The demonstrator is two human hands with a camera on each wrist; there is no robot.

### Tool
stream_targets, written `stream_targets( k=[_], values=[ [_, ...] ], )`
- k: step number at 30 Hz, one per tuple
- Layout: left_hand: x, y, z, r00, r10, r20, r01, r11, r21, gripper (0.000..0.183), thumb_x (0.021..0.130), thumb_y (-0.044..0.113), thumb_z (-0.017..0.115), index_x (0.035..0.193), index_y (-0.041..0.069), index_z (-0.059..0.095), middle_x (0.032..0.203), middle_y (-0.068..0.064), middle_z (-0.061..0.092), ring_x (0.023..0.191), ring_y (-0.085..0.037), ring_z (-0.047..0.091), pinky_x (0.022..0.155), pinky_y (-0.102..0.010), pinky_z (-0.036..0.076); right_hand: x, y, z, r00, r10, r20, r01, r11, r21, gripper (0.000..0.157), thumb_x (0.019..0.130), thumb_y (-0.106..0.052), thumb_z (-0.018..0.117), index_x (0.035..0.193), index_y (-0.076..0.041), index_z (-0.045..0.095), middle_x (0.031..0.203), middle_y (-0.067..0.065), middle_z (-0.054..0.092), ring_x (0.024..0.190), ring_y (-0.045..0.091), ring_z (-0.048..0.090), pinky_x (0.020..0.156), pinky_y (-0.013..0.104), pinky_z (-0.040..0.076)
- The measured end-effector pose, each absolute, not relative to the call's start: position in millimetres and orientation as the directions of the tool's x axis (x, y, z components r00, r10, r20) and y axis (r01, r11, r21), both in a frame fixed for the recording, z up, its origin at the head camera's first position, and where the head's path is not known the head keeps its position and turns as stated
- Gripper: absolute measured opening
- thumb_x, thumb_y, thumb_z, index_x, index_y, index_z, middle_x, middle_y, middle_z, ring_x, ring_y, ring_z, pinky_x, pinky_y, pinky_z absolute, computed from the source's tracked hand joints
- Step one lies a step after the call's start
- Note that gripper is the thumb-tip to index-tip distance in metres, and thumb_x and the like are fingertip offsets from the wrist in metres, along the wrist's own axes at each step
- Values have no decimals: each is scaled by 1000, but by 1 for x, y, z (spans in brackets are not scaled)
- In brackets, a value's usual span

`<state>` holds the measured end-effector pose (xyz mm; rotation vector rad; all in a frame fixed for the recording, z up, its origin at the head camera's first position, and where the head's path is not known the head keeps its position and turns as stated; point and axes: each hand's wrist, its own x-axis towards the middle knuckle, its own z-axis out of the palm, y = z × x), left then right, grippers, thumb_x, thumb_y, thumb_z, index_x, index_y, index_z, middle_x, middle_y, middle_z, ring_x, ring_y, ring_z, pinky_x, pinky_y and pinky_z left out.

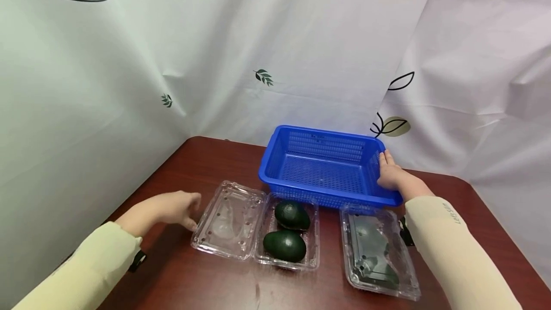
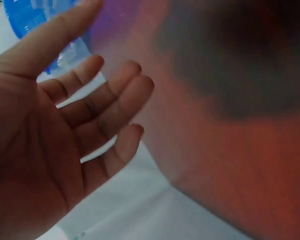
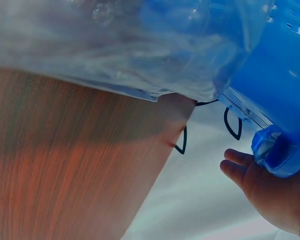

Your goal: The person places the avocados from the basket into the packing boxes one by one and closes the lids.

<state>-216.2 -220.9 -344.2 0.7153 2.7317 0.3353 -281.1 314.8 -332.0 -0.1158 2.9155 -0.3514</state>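
My right hand [image 1: 391,176] rests on the right end of a blue plastic basket [image 1: 331,192], its visible fingers fairly straight along the rim. In the right wrist view, the basket's rim [image 3: 285,167] covers part of that hand, and the thumb is hidden. On the left, my left hand [image 1: 175,208] hovers empty beside the clear lid [image 1: 228,214] of an opened plastic clamshell box, fingers loosely bent. Inside the box's base [image 1: 313,252] lie two dark green avocados [image 1: 285,246]. In the left wrist view, the left palm [image 2: 40,140] shows with nothing in it.
A closed clear clamshell box [image 1: 379,252] with dark green contents lies on the right, near my right forearm. Everything stands on a reddish-brown table [image 1: 206,281]. White printed curtains [image 1: 327,61] hang close behind the basket and at both sides.
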Motion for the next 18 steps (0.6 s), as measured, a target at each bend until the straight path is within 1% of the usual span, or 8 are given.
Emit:
stream_targets(
  k=[3, 5, 8, 10, 12, 14, 16, 18],
  values=[
    [-210, -228, -355, -812, 555, -181, 448, 791, 416, 44, 65, 31, 82, 84, 11, 48, 66, 5, 50, 59, -8, 46, 54, -25, 39, -280, 316, -331, -977, -107, -185, -60, 968, -245, 79, 82, 1, 46, 137, 20, -8, 142, 39, -15, 123, 63, 8, 100, 63, 18],
    [-206, -231, -358, -796, 590, -137, 457, 733, 504, 49, 67, 31, 81, 92, 9, 45, 69, 4, 51, 62, -7, 48, 55, -25, 40, -280, 316, -331, -977, -112, -180, -66, 967, -244, 80, 82, 0, 47, 137, 20, -8, 142, 39, -14, 122, 63, 9, 100, 63, 18],
    [-203, -234, -361, -765, 641, -62, 475, 626, 618, 63, 71, 27, 79, 116, 8, 39, 78, 1, 56, 68, -9, 54, 59, -26, 45, -280, 316, -331, -977, -117, -177, -73, 968, -241, 80, 82, 0, 47, 136, 21, -7, 141, 39, -14, 122, 63, 9, 100, 63, 18],
    [-203, -234, -362, -743, 669, 1, 506, 560, 656, 78, 75, 21, 77, 135, 12, 29, 84, -1, 59, 73, -10, 58, 64, -29, 49, -280, 316, -332, -977, -117, -177, -72, 968, -242, 80, 82, 0, 47, 136, 21, -7, 141, 39, -14, 122, 63, 9, 100, 63, 18],
    [-203, -231, -362, -722, 689, 66, 551, 514, 657, 86, 77, 14, 75, 145, 16, 21, 91, 0, 61, 77, -11, 60, 70, -31, 51, -280, 316, -332, -977, -115, -177, -69, 967, -244, 79, 82, 0, 47, 136, 20, -8, 142, 39, -15, 123, 63, 8, 100, 63, 18],
    [-204, -227, -361, -702, 701, 130, 613, 499, 613, 85, 79, 8, 72, 147, 17, 23, 95, 2, 62, 82, -9, 61, 73, -31, 52, -280, 316, -332, -978, -115, -174, -70, 967, -244, 79, 82, 1, 46, 136, 21, -7, 142, 39, -14, 123, 63, 8, 100, 63, 17],
    [-204, -221, -359, -670, 712, 213, 692, 493, 528, 73, 79, 1, 71, 142, 15, 36, 95, 4, 63, 83, -8, 60, 72, -31, 52, -279, 316, -332, -978, -116, -172, -71, 966, -248, 79, 81, 1, 47, 136, 21, -7, 141, 40, -14, 122, 63, 8, 101, 63, 17],
    [-205, -215, -356, -632, 718, 292, 757, 491, 432, 56, 77, -2, 70, 129, 12, 53, 95, 6, 63, 83, -8, 60, 71, -29, 52, -279, 316, -332, -978, -117, -171, -72, 965, -252, 80, 81, 1, 47, 136, 21, -7, 141, 40, -14, 122, 64, 8, 101, 63, 16]
  ],
)
